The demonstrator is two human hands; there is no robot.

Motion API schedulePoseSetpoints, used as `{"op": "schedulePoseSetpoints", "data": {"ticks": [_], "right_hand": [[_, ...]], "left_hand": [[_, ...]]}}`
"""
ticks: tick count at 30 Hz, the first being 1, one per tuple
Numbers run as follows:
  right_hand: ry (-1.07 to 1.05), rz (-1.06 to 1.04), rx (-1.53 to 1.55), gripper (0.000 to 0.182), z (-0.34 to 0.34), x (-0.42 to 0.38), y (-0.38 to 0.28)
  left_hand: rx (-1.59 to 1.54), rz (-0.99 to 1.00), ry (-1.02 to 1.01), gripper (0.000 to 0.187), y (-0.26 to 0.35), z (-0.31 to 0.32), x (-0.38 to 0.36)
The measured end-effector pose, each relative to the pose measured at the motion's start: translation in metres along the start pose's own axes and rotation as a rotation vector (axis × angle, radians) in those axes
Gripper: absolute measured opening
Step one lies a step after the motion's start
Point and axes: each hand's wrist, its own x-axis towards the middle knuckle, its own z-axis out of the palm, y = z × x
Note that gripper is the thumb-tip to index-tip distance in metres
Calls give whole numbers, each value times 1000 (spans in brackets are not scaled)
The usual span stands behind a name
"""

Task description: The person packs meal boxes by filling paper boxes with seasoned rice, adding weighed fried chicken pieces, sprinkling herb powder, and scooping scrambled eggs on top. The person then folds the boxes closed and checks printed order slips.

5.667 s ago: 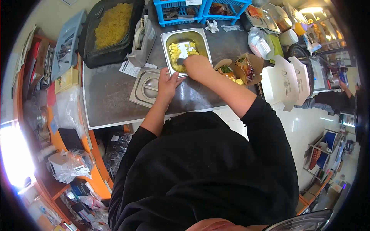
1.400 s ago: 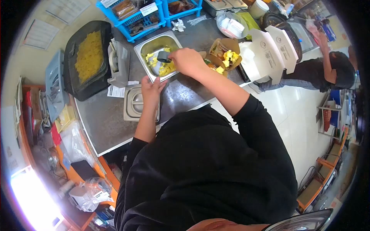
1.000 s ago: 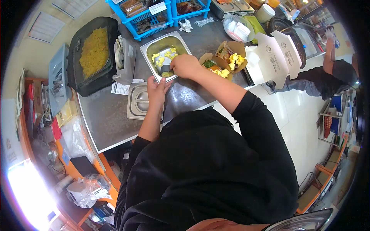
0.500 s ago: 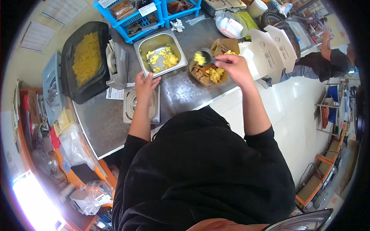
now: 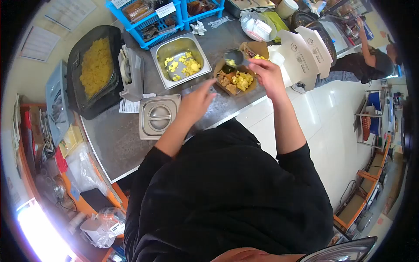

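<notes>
My right hand (image 5: 269, 79) is closed around the handle of a dark scoop (image 5: 235, 55). The scoop's bowl is tilted above a brown paper takeaway box, and a little yellow scrambled egg shows at its lower edge. Inside the box (image 5: 239, 93) are brown meat pieces (image 5: 227, 82) and a yellow heap (image 5: 242, 80). My left hand (image 5: 197, 104) holds nothing; its index finger stretches toward the box's left side, thumb apart. Left of the box, a steel pan (image 5: 167, 82) contains scrambled egg (image 5: 190, 65). Behind, a second brown box (image 5: 261, 46) is partly hidden by the scoop and right hand.
A steel lid (image 5: 148, 124) lies in front of the pan. Farther left is a black tub (image 5: 75, 94) of yellow rice. Blue baskets (image 5: 150, 43) stand at the back. White folded cartons (image 5: 301, 59) are at the right, with another person (image 5: 371, 65) beyond.
My left hand has let go of the pan's rim and moved right toward the box. The scoop has tipped over the box, and more yellow food shows there.
</notes>
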Motion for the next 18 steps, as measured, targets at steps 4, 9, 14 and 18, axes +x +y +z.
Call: {"op": "schedulePoseSetpoints", "data": {"ticks": [4,9,14,18], "right_hand": [[-197,-118,-41,28,66,19,-25],[-204,-470,-431,30,112,48,-9],[-265,-479,-329,27,40,24,-30],[-508,-166,-377,30,4,17,19]], "left_hand": [[175,124,-59,27,-6,22,11],[150,116,-37,16,-11,26,5],[0,54,60,19,-28,13,-31],[-176,-200,148,24,-26,3,-56]]}}
